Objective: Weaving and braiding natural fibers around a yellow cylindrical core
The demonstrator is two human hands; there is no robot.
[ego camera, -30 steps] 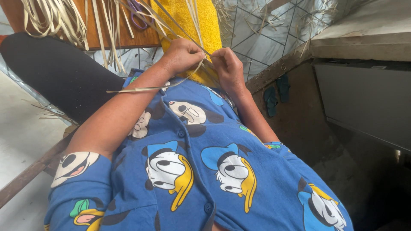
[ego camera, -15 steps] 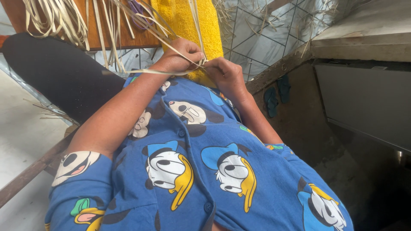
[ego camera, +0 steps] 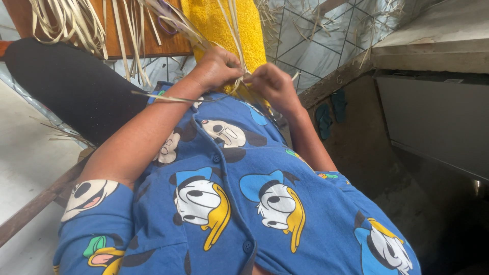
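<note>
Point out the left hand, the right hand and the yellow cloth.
left hand (ego camera: 216,66), head view, on the back of the hand.
right hand (ego camera: 272,84), head view, on the knuckles.
yellow cloth (ego camera: 214,20), head view, on its upper part, between the straw strips.

I have just 1 camera, worn on my head, looking steeply down my blue shirt (ego camera: 229,203) toward my hands. It sits close to my chest; with no 2nd view, nothing is shared.
</note>
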